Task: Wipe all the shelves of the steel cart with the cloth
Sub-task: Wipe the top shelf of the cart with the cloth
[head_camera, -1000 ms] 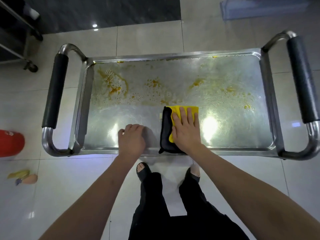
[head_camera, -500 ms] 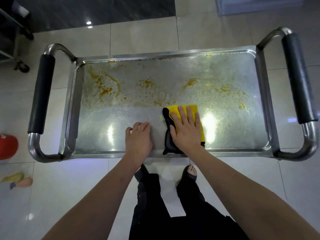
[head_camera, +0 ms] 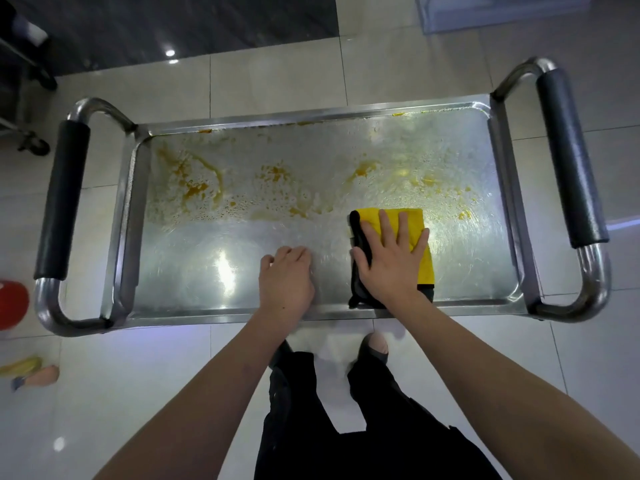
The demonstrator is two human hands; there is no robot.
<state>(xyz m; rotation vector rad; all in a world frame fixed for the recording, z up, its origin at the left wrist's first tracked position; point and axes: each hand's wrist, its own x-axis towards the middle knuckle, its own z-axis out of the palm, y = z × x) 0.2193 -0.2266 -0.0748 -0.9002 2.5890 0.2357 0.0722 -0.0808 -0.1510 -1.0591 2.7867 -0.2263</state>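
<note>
Two hands are placed on the top shelf (head_camera: 194,271) of the steel cart (head_camera: 117,258). The right hand (head_camera: 391,268) is laid flat on the cloth (head_camera: 420,233), with the fingers straight and spread and the palm pressed down on the fabric. The cloth is yellow on its upper face and black along its left and near edges; it lies folded on the near half of the shelf, right of centre, and reaches close to the near rim. The left hand (head_camera: 285,282) is set on bare steel just left of the cloth, apart from it, with the fingers curled under at the knuckles and nothing held in them.

Orange-yellow residue (head_camera: 194,188) is spread over the far half of the shelf, heaviest at the far left, with smaller spots toward the far right. The near half of the shelf is seen as shiny and reflective. Black-padded handles are fitted at the left end (head_camera: 62,202) and the right end (head_camera: 568,157) of the cart.

On the tiled floor (head_camera: 138,393) at the left, a red object (head_camera: 12,303) is cut off by the frame edge, and small yellow and tan items (head_camera: 31,372) lie nearer.
</note>
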